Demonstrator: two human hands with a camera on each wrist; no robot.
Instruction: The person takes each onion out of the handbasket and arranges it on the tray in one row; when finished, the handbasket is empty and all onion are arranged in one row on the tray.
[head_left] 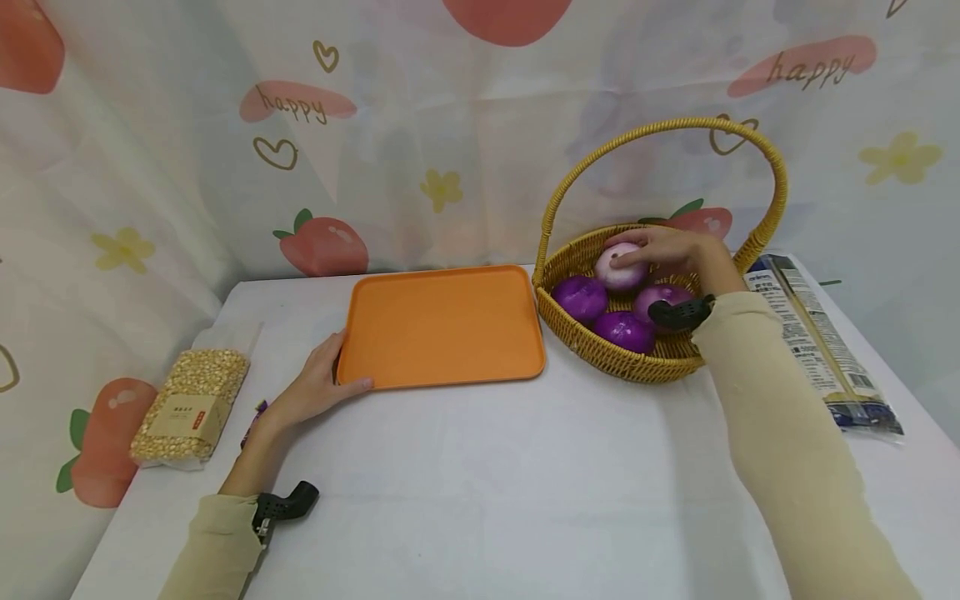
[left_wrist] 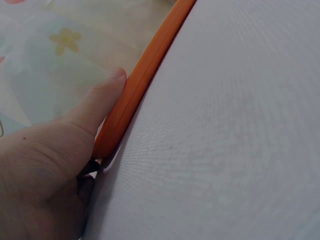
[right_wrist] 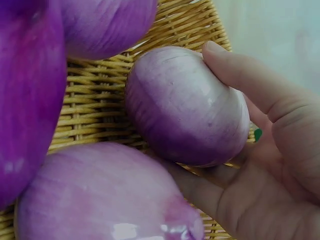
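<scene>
In front of the orange tray point(head_left: 442, 329), the white tablecloth point(head_left: 487, 483) offers a broad lane for a hand, and the tray's surface can be reached from above. At its near left corner the left hand point(head_left: 318, 379) blocks the edge; farther left stands the bag of yellow grains point(head_left: 206, 367). Behind it hangs the strawberry-print curtain point(head_left: 397, 125). Just right of it, the wicker basket point(head_left: 596, 350) is a barrier, its tall handle point(head_left: 675, 124) arching over the right hand point(head_left: 667, 248) and red onions point(head_left: 624, 332)
</scene>
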